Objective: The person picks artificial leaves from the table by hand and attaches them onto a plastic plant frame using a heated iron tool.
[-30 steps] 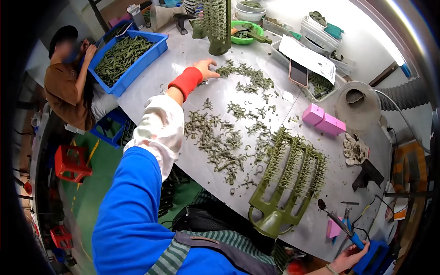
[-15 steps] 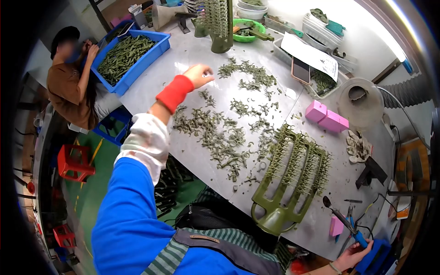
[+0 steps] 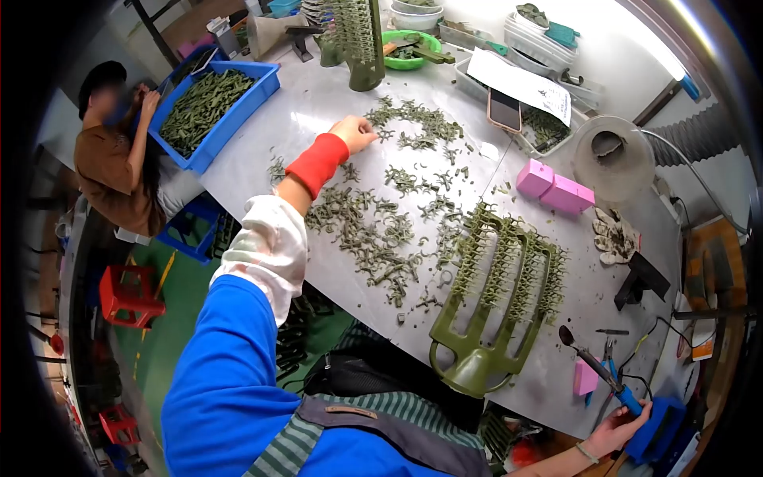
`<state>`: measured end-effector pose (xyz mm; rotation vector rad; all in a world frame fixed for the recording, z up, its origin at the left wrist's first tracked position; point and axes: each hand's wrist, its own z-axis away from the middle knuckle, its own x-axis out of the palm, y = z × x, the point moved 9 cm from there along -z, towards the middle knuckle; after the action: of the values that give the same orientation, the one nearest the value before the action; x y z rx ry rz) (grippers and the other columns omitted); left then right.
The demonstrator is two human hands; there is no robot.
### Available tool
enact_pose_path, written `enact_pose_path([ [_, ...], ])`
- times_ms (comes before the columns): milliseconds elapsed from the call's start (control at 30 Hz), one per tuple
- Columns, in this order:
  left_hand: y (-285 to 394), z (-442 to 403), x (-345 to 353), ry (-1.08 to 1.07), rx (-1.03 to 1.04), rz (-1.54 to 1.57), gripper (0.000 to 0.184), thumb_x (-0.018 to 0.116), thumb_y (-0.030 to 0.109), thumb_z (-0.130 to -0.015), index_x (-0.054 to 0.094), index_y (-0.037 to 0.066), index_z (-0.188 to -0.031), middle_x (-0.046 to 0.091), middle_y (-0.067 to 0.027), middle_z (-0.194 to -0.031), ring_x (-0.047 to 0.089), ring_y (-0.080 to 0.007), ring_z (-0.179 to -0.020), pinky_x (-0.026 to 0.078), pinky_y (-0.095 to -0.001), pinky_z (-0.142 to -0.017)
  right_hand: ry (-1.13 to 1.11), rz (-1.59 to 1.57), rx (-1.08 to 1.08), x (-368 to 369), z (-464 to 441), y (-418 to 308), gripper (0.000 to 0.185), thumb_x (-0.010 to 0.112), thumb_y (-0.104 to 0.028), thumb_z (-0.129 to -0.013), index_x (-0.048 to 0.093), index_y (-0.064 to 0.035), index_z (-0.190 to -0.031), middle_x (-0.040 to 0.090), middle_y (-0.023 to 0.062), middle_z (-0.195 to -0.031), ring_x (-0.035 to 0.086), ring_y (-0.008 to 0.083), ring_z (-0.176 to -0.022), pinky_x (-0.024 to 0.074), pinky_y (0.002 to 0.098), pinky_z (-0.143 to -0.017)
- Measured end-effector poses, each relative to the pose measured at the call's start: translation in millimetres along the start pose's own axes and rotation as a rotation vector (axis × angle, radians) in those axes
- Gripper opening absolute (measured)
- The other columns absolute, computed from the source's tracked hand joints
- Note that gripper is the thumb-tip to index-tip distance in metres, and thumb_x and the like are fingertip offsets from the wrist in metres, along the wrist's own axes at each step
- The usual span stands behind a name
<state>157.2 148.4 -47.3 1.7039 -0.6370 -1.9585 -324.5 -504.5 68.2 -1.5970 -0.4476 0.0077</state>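
My left hand, in a red wristband, reaches over the grey table. Its fingers are pressed together at the edge of some small curved green pieces; whether a piece is pinched between them is hidden. More such pieces lie scattered nearer to me. At the lower right, my right hand grips the blue handle of a soldering iron, whose dark, broad tip points up and left. Between the hands lies an olive-green frame with long prongs, their sides lined with small curved pieces.
A blue crate of green pieces stands at the left, beside a seated person. Pink blocks, a phone on a container, a stained glove, a funnel-shaped hood and pliers are at the right.
My left hand has come down to the small green pieces, its fingers drawing together. The whole view has shifted slightly. My right hand still holds the soldering iron at the lower right.
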Motion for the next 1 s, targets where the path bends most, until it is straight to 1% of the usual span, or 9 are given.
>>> enact_pose_path([
  [67, 21, 3, -14, 0.190, 0.136, -0.020, 0.025, 0.068, 0.024, -0.081, 0.067, 0.007, -0.099, 0.065, -0.0093, -0.079, 0.062, -0.0201, -0.073, 0.049, -0.0320, -0.069, 0.007, -0.017, 0.025, 1, -3, 3, 0.024, 0.061, -0.026, -0.090, 0.058, -0.0038, -0.096, 0.054, -0.0006, -0.080, 0.050, 0.0046, -0.059, 0.0437, 0.0147, -0.051],
  [133, 25, 0, -10, 0.172, 0.120, -0.016, 0.028, 0.069, 0.023, -0.079, 0.066, 0.012, -0.105, 0.062, -0.0101, -0.085, 0.061, -0.0223, -0.080, 0.049, -0.0328, -0.075, -0.001, -0.021, 0.030, -2, -6, 5, 0.025, 0.062, -0.027, -0.090, 0.058, -0.0035, -0.098, 0.055, -0.0001, -0.079, 0.050, 0.0053, -0.057, 0.0439, 0.0152, -0.050],
  [233, 36, -12, 6, 0.142, 0.223, -0.274, 0.031, 0.072, 0.021, -0.073, 0.066, 0.016, -0.103, 0.057, -0.0120, -0.095, 0.057, -0.0277, -0.094, 0.046, -0.0367, -0.087, 0.011, -0.061, 0.021, -8, -8, 4, 0.021, 0.062, -0.023, -0.089, 0.059, -0.0033, -0.095, 0.057, -0.0001, -0.083, 0.049, 0.0057, -0.057, 0.0402, 0.0158, -0.050],
  [333, 26, -16, 6, 0.176, 0.186, -0.309, 0.031, 0.073, 0.021, -0.071, 0.066, 0.015, -0.100, 0.058, -0.0123, -0.095, 0.057, -0.0278, -0.095, 0.046, -0.0369, -0.087, 0.041, -0.063, 0.056, -12, -4, 4, 0.021, 0.061, -0.024, -0.089, 0.059, -0.0037, -0.095, 0.057, -0.0004, -0.084, 0.048, 0.0058, -0.056, 0.0396, 0.0158, -0.049],
  [467, 30, 2, -2, 0.169, 0.223, -0.176, 0.029, 0.074, 0.014, -0.070, 0.064, 0.007, -0.096, 0.064, -0.0124, -0.083, 0.062, -0.0259, -0.082, 0.051, -0.0347, -0.076, 0.054, -0.021, -0.050, -4, 7, -4, 0.020, 0.059, -0.024, -0.091, 0.058, -0.0046, -0.094, 0.057, -0.0007, -0.082, 0.047, 0.0063, -0.056, 0.0382, 0.0160, -0.049],
  [567, 45, 24, -10, 0.204, 0.311, -0.099, 0.018, 0.069, 0.002, -0.074, 0.065, 0.002, -0.091, 0.067, -0.0101, -0.078, 0.065, -0.0173, -0.073, 0.052, -0.0289, -0.068, 0.030, -0.063, 0.039, -2, 8, -1, 0.021, 0.058, -0.027, -0.092, 0.057, -0.0066, -0.088, 0.054, -0.0006, -0.074, 0.047, 0.0069, -0.056, 0.0367, 0.0169, -0.048],
  [667, 123, 90, -5, 0.092, 0.335, 0.268, 0.017, 0.067, 0.000, -0.080, 0.068, -0.001, -0.097, 0.070, -0.0086, -0.090, 0.066, -0.0109, -0.078, 0.053, -0.0237, -0.070, -0.030, -0.103, 0.117, -1, 4, 7, 0.024, 0.060, -0.030, -0.090, 0.055, -0.0072, -0.083, 0.051, -0.0002, -0.067, 0.045, 0.0069, -0.053, 0.0365, 0.0178, -0.048],
  [800, 238, 189, 46, -0.112, 0.626, 0.458, 0.018, 0.068, 0.009, -0.082, 0.069, 0.003, -0.100, 0.071, -0.0092, -0.089, 0.066, -0.0113, -0.076, 0.053, -0.0243, -0.071, -0.072, -0.089, 0.102, 7, 8, 9, 0.027, 0.060, -0.030, -0.090, 0.056, -0.0054, -0.080, 0.053, 0.0009, -0.067, 0.046, 0.0070, -0.052, 0.0366, 0.0184, -0.047],
  [1000, 340, 271, 130, -0.132, 0.994, 0.172, 0.012, 0.067, 0.011, -0.081, 0.067, 0.008, -0.092, 0.065, -0.0063, -0.079, 0.064, -0.0243, -0.072, 0.051, -0.0307, -0.066, -0.133, -0.029, 0.069, 19, 15, 16, 0.028, 0.061, -0.029, -0.089, 0.059, -0.0038, -0.078, 0.057, 0.0032, -0.065, 0.051, 0.0071, -0.049, 0.0413, 0.0186, -0.047],
])
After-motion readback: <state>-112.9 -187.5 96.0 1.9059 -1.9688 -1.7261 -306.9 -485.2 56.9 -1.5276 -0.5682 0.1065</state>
